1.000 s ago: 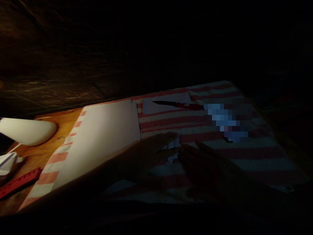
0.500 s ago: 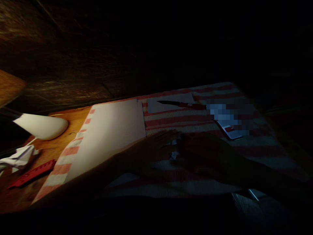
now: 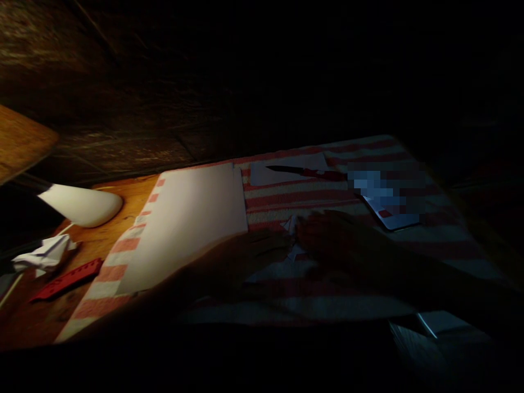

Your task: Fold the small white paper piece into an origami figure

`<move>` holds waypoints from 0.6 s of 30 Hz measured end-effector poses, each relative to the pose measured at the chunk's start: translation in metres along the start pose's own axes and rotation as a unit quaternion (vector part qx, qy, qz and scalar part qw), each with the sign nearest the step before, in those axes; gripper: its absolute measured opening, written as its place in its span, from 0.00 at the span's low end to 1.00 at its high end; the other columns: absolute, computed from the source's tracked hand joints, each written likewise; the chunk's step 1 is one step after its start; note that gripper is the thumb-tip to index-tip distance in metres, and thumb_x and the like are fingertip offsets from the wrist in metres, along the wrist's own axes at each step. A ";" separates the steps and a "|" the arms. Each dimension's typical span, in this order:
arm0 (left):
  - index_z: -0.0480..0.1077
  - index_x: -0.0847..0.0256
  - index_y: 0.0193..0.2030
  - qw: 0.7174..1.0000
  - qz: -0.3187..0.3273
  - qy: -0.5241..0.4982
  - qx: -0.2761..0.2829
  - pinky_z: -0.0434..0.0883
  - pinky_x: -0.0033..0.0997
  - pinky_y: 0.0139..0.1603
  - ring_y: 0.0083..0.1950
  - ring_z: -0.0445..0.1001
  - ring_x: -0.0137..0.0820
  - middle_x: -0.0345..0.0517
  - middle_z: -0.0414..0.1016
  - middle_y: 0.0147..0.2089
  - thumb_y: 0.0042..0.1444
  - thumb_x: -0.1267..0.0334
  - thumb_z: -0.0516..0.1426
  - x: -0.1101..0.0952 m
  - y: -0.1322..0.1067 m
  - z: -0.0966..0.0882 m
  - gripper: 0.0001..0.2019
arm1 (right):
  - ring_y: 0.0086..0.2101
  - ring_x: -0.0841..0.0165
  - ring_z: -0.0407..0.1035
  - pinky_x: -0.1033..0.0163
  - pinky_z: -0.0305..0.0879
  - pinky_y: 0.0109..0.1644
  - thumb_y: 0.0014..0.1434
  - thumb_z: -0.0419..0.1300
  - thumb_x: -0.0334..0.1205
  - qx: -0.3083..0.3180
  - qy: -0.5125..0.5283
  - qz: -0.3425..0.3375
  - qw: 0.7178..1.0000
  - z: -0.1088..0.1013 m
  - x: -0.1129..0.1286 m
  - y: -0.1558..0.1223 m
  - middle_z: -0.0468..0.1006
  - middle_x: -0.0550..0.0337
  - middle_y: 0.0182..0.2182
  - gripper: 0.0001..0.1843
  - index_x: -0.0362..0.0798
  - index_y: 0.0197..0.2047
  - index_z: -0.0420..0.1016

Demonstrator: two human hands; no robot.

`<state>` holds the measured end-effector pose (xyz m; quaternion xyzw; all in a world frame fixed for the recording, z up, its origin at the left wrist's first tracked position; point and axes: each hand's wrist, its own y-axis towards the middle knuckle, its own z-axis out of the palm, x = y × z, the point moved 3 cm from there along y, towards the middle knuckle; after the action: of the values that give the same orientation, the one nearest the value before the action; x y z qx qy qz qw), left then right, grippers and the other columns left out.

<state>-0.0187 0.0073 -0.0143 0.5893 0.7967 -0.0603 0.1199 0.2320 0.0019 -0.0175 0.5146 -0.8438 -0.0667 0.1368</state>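
Note:
The scene is very dark. A small folded white paper [image 3: 293, 225] lies on a red-and-white striped cloth [image 3: 311, 199]. My left hand [image 3: 249, 256] reaches in from the lower left, its fingertips closed against the paper's left side. From the right, my right hand [image 3: 335, 237] covers the paper's other side, fingers bent over it. Only two small white corners of the paper show between the hands.
A large white sheet [image 3: 192, 218] lies left of the hands. Behind them a red-handled knife [image 3: 305, 172] rests on a paper slip [image 3: 282, 164], beside a blurred flat object [image 3: 388, 199]. On the wooden table [image 3: 126, 194] at left sit a white lamp [image 3: 82, 204], crumpled paper [image 3: 45, 254] and a red ruler [image 3: 67, 278].
My right hand has slid left and forward over the folded paper, its fingers curling down. My left hand's outstretched fingers have drawn back a little. The view has shifted slightly left.

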 end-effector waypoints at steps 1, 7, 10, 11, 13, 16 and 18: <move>0.58 0.64 0.70 1.000 -0.003 0.000 -0.002 0.64 0.47 0.70 0.73 0.61 0.48 0.63 0.63 0.71 0.64 0.49 0.56 0.001 0.000 0.000 0.32 | 0.68 0.55 0.57 0.45 0.50 0.73 0.69 0.55 0.55 -0.002 0.001 -0.002 1.000 0.001 -0.001 0.001 0.66 0.45 0.68 0.35 0.41 0.70 0.61; 0.57 0.63 0.71 1.000 -0.019 0.000 -0.001 0.65 0.46 0.70 0.73 0.61 0.48 0.61 0.60 0.73 0.65 0.48 0.55 -0.001 -0.002 0.001 0.33 | 0.71 0.51 0.47 0.40 0.46 0.73 0.67 0.54 0.62 0.042 0.012 -0.006 0.999 0.010 -0.004 0.006 0.54 0.40 0.72 0.47 0.36 0.75 0.49; 0.59 0.62 0.70 1.000 -0.019 0.004 -0.006 0.66 0.45 0.68 0.71 0.64 0.48 0.60 0.62 0.72 0.65 0.49 0.55 -0.002 -0.001 0.001 0.31 | 0.71 0.50 0.48 0.39 0.45 0.73 0.67 0.53 0.63 0.053 0.024 0.001 0.998 0.013 -0.004 0.004 0.53 0.39 0.72 0.48 0.37 0.75 0.47; 0.60 0.63 0.70 1.000 -0.019 0.004 -0.009 0.67 0.44 0.68 0.71 0.64 0.47 0.60 0.64 0.71 0.65 0.49 0.55 -0.002 -0.001 0.002 0.31 | 0.71 0.50 0.47 0.39 0.44 0.73 0.66 0.53 0.63 0.051 0.028 0.002 0.998 0.014 -0.004 0.003 0.53 0.39 0.72 0.48 0.37 0.76 0.46; 0.62 0.63 0.68 1.000 -0.016 0.004 -0.017 0.67 0.44 0.68 0.70 0.65 0.47 0.59 0.66 0.70 0.66 0.50 0.55 -0.001 0.001 0.003 0.29 | 0.72 0.51 0.47 0.40 0.43 0.74 0.67 0.54 0.63 0.046 0.033 0.004 0.998 0.015 -0.006 0.002 0.53 0.41 0.73 0.48 0.39 0.76 0.45; 0.65 0.63 0.64 0.999 -0.009 -0.003 -0.038 0.69 0.44 0.66 0.68 0.68 0.46 0.59 0.69 0.67 0.66 0.51 0.56 0.000 0.004 0.004 0.24 | 0.72 0.53 0.46 0.40 0.43 0.74 0.68 0.53 0.59 0.042 0.045 0.014 0.998 0.015 -0.009 0.001 0.53 0.45 0.73 0.44 0.44 0.76 0.45; 0.67 0.62 0.61 0.999 -0.008 -0.012 -0.051 0.71 0.44 0.65 0.67 0.69 0.45 0.59 0.71 0.66 0.65 0.54 0.56 0.000 0.006 0.003 0.22 | 0.72 0.52 0.45 0.39 0.44 0.73 0.68 0.55 0.59 0.034 0.074 0.022 0.996 0.013 -0.011 0.001 0.55 0.47 0.73 0.44 0.46 0.76 0.46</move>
<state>-0.0128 0.0082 -0.0170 0.5756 0.8017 -0.0272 0.1589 0.2319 0.0123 -0.0311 0.5041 -0.8441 0.0035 0.1825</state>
